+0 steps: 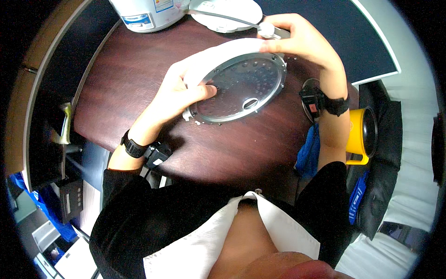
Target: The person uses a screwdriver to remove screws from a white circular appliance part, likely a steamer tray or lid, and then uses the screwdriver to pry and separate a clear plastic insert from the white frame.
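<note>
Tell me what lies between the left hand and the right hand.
In the head view, a round silver-rimmed lid lies between the left hand and the right hand.

Grainy shadows, black fisheye corners

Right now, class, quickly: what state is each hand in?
Left hand: closed, holding the round lid.
Right hand: at the lid's upper edge; open or closed cannot be told.

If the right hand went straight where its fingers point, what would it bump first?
The right hand would probably meet the white knob on the grey wire, very close to it. Depth is unclear, so they may be touching.
</note>
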The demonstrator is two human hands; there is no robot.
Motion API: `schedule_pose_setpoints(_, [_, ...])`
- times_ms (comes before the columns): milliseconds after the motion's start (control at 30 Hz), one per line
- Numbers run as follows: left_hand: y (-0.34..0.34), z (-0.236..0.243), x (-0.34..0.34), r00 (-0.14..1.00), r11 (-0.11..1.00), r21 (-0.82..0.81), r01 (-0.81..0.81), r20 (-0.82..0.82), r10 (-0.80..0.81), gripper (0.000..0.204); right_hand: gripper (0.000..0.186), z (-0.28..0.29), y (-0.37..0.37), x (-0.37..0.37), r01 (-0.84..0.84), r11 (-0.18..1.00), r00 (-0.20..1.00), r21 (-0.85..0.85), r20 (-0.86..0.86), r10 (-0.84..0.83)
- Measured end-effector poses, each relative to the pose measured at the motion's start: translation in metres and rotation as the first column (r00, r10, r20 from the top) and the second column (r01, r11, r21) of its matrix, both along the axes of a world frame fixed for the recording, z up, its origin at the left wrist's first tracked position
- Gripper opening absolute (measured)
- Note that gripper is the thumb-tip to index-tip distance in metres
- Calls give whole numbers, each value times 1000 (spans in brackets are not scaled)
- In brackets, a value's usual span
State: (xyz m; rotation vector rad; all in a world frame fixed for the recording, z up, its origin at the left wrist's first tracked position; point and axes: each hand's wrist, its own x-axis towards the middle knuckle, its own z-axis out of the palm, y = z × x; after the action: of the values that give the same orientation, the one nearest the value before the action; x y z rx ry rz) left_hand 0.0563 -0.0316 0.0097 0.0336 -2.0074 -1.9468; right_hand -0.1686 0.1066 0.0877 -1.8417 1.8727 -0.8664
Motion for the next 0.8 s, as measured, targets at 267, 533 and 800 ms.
schedule_pose_setpoints(267, [0, 7, 0, 999, 998, -66, 24, 32, -22, 50, 30, 6, 22, 16, -34, 997, 998, -66, -52, 31])
schedule_pose_setpoints(533, [3, 0, -2, 1000, 1000, -1, 23, -1, -23, 44, 25, 7, 40, 26, 17, 1000, 980, 5, -199, -16])
schedule_pose_setpoints(800, [6, -17, -15, 997, 998, -2, 60, -40, -60, 45, 30, -5, 63, 24, 202, 973, 946, -112, -233, -224])
